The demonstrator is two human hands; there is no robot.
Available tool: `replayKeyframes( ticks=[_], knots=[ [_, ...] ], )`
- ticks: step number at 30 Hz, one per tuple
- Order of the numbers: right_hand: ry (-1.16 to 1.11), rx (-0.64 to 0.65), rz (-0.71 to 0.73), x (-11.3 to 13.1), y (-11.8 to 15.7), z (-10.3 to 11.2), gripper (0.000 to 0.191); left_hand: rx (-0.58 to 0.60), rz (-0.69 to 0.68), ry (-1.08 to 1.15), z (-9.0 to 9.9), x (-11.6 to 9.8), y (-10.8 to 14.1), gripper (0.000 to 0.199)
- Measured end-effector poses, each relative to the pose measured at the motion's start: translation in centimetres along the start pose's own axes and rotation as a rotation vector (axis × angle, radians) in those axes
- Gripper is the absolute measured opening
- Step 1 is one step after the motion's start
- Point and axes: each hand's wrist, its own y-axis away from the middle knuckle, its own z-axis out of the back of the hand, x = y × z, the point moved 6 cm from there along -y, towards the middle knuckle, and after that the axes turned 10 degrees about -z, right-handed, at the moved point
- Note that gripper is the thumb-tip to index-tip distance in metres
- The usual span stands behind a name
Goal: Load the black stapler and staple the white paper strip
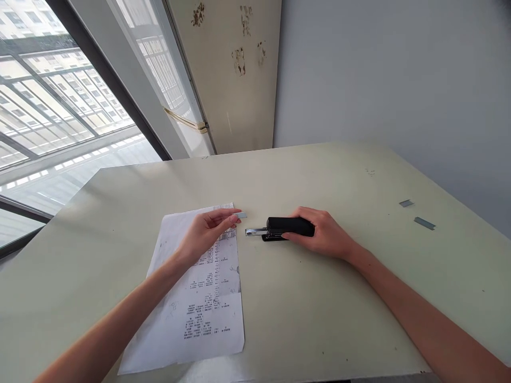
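Between the thumb and fingers of my left hand [207, 229] is a short strip of staples [241, 215], its silvery end sticking out to the right. That hand is over the top part of a printed paper sheet [213, 319]. My right hand [323, 231] is wrapped round a black stapler [285, 225], which lies on its side or low over the table; I cannot tell which. A shiny metal part [255, 232] juts out of the stapler's left end, close to the staple strip but apart from it.
Two more grey staple strips, one nearer the back [406, 203] and one in front of it [424, 223], lie on the pale table [319, 308] at the right. A window [59, 101] stands at the left, a fridge-like door [239, 96] and a grey wall [379, 80] behind.
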Motion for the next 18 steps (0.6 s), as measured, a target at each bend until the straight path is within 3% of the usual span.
replayKeyframes(
  ticks=[6,13,18],
  knots=[
    [0.009,-0.005,0.01,0.1,0.0,0.0,0.027,-0.058,-0.001,0.014,0.3,0.1,0.3,0.04],
    [0.008,-0.005,0.016,0.2,0.1,-0.1,0.026,-0.018,-0.244,-0.46,0.1,-1.8,-0.2,0.035],
    [0.031,-0.016,0.034,0.1,0.0,0.0,0.027,0.056,-0.307,-0.59,-1.7,-1.8,-1.6,0.037]
  ],
)
